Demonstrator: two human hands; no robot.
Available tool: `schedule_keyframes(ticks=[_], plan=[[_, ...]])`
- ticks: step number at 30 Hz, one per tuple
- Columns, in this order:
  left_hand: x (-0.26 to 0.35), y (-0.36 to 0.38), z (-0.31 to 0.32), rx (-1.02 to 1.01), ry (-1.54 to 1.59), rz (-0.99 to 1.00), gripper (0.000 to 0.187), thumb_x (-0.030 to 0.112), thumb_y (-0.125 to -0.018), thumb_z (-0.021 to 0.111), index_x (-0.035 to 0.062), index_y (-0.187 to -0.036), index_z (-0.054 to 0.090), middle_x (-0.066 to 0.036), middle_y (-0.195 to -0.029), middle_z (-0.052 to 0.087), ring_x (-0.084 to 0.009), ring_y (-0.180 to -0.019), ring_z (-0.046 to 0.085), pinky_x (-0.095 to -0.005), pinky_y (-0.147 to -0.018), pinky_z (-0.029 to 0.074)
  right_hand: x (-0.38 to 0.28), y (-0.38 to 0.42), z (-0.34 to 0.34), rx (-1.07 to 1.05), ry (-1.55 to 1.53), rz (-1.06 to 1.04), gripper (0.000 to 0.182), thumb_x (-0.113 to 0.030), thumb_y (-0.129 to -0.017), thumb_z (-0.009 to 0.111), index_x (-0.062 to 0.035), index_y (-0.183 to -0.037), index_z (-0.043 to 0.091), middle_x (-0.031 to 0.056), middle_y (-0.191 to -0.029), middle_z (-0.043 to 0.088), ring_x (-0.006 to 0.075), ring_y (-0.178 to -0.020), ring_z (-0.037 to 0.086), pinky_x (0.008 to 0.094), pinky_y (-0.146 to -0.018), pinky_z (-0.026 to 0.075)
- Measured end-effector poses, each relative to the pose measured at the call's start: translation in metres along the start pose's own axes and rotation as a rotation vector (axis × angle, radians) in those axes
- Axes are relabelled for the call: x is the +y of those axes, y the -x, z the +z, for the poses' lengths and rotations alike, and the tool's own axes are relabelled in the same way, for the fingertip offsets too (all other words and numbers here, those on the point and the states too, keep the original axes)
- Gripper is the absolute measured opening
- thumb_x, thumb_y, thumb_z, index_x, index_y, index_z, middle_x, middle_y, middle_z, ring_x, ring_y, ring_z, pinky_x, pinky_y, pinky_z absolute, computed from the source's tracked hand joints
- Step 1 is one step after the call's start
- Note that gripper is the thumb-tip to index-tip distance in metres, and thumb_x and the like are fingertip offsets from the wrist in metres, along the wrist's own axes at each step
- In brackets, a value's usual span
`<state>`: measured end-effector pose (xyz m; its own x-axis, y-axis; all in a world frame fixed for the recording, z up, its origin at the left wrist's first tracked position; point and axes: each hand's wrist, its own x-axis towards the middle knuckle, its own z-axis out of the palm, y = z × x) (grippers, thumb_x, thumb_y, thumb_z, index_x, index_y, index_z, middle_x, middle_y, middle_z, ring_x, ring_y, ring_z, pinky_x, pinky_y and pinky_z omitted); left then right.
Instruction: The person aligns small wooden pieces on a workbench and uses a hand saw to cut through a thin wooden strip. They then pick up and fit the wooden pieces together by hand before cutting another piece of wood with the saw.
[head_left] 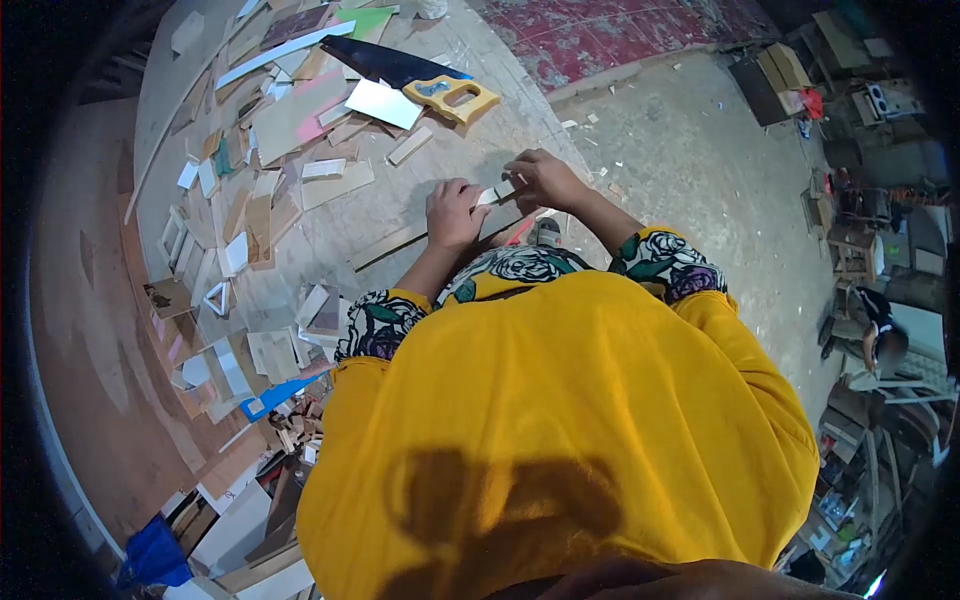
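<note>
At the near edge of the worktable, my left hand is closed, its fingertips gripping the left end of a small pale wood block. My right hand pinches the other end, where a second short wood piece meets the block. A dark line shows between the two pieces. Under my left wrist lies a long narrow wood strip, partly hidden by the arm. Just beyond my hands is a short loose wood stick.
A handsaw with a yellow handle rests farther back on the worktable. Wood offcuts cover its left side, with a blue tool near the lower left. Concrete floor lies to the right, where a person is among cluttered materials.
</note>
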<state>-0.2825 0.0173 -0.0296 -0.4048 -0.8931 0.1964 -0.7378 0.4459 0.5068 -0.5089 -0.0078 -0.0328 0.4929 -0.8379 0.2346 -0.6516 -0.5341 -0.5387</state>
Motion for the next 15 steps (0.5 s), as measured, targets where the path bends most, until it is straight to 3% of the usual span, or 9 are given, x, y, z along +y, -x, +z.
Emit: schedule_keyframes(ticks=[4, 8, 10, 15], plan=[[0.0, -0.001, -0.002, -0.028, 0.017, -0.027, 0.034, 0.025, -0.068, 0.068, 0.0102, -0.098, 0.064, -0.007, -0.101, 0.056, -0.03, -0.099, 0.049, -0.0424, -0.084, 0.039, 0.009, 0.013, -0.01, -0.096, -0.094, 0.17, 0.051, -0.023, -0.061, 0.07, -0.0091, -0.109, 0.061, 0.0142, -0.094, 0.058, 0.0324, -0.086, 0.056, 0.0388, -0.075, 0.046], [0.0, -0.004, 0.002, 0.027, 0.012, -0.014, 0.03, 0.027, -0.065, 0.068, 0.0141, -0.093, 0.065, -0.004, -0.096, 0.056, -0.0263, -0.096, 0.05, -0.0427, -0.081, 0.039, 0.014, 0.014, -0.009, -0.104, -0.115, 0.197, 0.045, -0.021, -0.062, 0.069, -0.0088, -0.105, 0.063, 0.0126, -0.096, 0.059, 0.031, -0.087, 0.056, 0.0374, -0.075, 0.046], [0.005, -0.006, -0.003, -0.041, 0.032, -0.049, 0.032, 0.025, -0.067, 0.068, 0.0096, -0.096, 0.065, -0.008, -0.1, 0.057, -0.0299, -0.098, 0.05, -0.0436, -0.084, 0.039, 0.014, 0.014, -0.008, -0.11, -0.103, 0.198, 0.042, -0.021, -0.062, 0.069, -0.0088, -0.102, 0.064, 0.012, -0.095, 0.059, 0.0304, -0.087, 0.057, 0.0369, -0.075, 0.046], [0.003, -0.006, -0.002, -0.035, 0.036, -0.034, 0.032, 0.026, -0.068, 0.068, 0.0094, -0.095, 0.066, -0.008, -0.1, 0.057, -0.0298, -0.098, 0.05, -0.0439, -0.084, 0.039, 0.013, 0.017, -0.005, -0.063, -0.102, 0.204, 0.035, -0.02, -0.064, 0.068, -0.0089, -0.097, 0.066, 0.0101, -0.091, 0.061, 0.0286, -0.088, 0.057, 0.0359, -0.075, 0.047]])
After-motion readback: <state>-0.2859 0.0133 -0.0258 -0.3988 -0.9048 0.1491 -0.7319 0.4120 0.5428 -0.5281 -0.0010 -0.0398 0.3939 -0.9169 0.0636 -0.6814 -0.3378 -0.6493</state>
